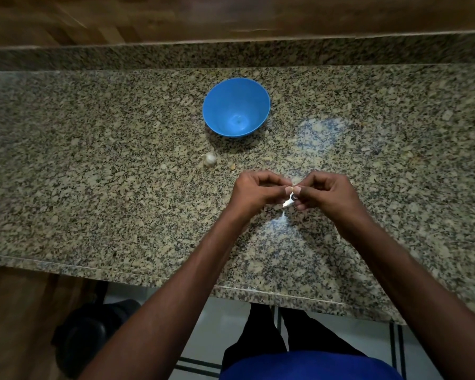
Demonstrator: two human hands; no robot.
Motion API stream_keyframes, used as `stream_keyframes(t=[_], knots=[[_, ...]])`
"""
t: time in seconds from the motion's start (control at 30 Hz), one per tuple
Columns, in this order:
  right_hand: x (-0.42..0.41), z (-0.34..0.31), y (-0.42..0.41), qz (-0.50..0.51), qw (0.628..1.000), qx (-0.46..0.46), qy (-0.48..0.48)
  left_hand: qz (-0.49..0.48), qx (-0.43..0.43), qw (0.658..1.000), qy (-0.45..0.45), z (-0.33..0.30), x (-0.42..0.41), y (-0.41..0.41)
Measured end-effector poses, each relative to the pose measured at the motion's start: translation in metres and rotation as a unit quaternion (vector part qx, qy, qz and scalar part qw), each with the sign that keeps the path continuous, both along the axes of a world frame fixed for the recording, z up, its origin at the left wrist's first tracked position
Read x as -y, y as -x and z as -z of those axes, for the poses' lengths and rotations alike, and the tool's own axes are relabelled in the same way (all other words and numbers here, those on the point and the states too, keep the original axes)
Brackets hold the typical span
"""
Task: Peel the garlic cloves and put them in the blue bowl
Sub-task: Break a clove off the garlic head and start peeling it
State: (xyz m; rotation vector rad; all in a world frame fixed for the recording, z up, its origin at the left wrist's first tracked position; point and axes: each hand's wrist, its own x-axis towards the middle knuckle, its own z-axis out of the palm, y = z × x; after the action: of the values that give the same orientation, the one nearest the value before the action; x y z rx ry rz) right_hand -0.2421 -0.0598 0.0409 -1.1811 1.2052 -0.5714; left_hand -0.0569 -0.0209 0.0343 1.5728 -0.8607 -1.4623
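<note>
two hands meet at the middle of the frame. the left hand (261, 192) and the right hand (324, 193) both pinch one small garlic clove (291, 200) with curled fingers. it could slip and drop, since it is tiny and its papery skin is slick. another garlic piece (210, 159), round and pale, lies left of centre. the blue bowl (217, 111), smooth and round, sits above on the speckled stone counter (93, 174).

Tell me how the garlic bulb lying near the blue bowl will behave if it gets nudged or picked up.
The garlic bulb looks small and rounded, so a nudge would probably make it roll or wobble across the smooth stone counter. Its pale papery skin suggests it is light, and may flake or slip under the fingers. It lies apart from the blue bowl, so nothing would stop it.
</note>
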Motion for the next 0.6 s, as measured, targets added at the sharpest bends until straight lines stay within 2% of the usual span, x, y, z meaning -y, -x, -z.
stream_keyframes(t=[0.13,0.27,0.37,0.43,0.47,0.6], knots=[[0.004,-0.002,-0.004,0.055,0.985,0.08,-0.141,-0.015,0.003,1.0,0.024,-0.001,-0.003,0.005],[0.01,-0.001,-0.006,0.115,0.936,0.162,-0.291,-0.007,0.055,0.995,0.083,-0.003,-0.007,0.008],[0.011,0.001,-0.006,0.144,0.901,0.209,-0.352,-0.007,0.059,0.994,0.091,-0.004,-0.007,0.007],[0.01,0.004,-0.005,0.136,0.9,0.212,-0.356,-0.01,0.045,0.996,0.073,-0.002,-0.007,0.006],[0.009,0.005,-0.004,0.123,0.911,0.196,-0.341,-0.013,0.028,0.998,0.055,0.0,-0.007,0.006],[0.003,0.001,-0.005,0.038,0.977,0.09,-0.187,-0.054,-0.089,0.993,-0.059,0.001,-0.005,0.004]])
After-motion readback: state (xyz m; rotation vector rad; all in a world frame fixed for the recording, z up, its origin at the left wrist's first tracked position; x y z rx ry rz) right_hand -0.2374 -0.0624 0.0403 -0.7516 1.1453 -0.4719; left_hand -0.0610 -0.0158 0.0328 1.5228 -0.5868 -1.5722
